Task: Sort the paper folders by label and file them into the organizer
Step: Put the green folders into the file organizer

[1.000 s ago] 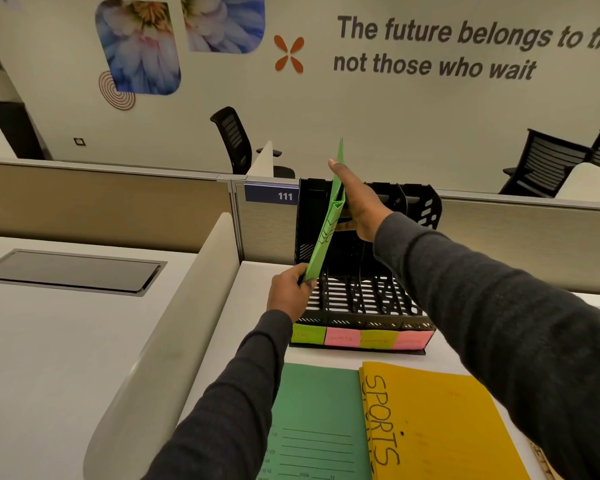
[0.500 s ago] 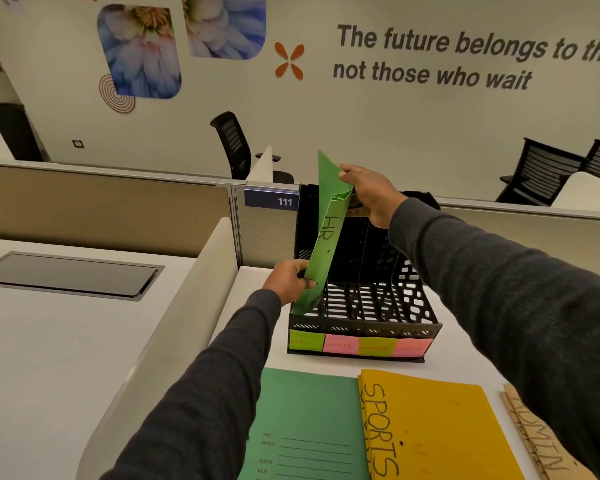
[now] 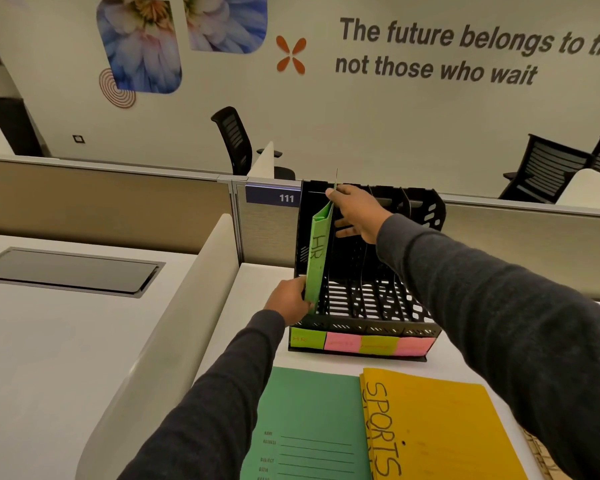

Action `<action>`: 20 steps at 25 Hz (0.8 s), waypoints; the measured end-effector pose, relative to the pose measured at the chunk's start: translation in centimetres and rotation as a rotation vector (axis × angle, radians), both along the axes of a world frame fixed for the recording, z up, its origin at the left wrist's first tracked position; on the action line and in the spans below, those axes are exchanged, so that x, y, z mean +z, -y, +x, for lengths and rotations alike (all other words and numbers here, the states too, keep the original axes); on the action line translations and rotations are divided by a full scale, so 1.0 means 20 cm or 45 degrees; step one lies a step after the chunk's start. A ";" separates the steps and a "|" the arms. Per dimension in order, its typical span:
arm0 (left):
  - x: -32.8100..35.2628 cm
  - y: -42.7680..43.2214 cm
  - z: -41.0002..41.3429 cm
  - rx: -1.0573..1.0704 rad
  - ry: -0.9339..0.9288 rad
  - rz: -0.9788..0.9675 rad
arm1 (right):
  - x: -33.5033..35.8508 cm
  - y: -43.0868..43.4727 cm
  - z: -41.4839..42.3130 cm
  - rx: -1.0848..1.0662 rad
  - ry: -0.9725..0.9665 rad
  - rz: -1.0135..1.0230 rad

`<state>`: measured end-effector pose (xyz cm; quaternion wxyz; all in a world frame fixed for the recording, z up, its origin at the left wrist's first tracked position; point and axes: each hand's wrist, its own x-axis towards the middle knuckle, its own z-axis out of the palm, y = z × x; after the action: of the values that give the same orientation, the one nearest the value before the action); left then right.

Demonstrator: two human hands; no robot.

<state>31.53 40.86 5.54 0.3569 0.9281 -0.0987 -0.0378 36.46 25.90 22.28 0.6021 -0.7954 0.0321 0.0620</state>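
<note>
The green HR folder [image 3: 317, 258] stands nearly upright in the leftmost slot of the black organizer [image 3: 364, 271], above the green sticky label marked HR [image 3: 307, 338]. The left hand [image 3: 288, 301] pinches its lower edge, and the right hand [image 3: 355, 211] grips its top corner. The filing step looks almost done; next, seat it and release. In front of the organizer on the desk [image 3: 253, 306] lie a green folder [image 3: 309, 424] and the yellow SPORTS folder [image 3: 440, 427].
</note>
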 end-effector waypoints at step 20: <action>-0.50 -0.41 -1.29 0.792 -0.409 0.107 | -1.18 0.06 -1.52 0.251 -0.261 -0.658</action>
<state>5.78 49.07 -4.50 0.3238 0.9098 0.2479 -0.0769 6.02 24.64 -1.39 0.3643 -0.9112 0.0298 0.1900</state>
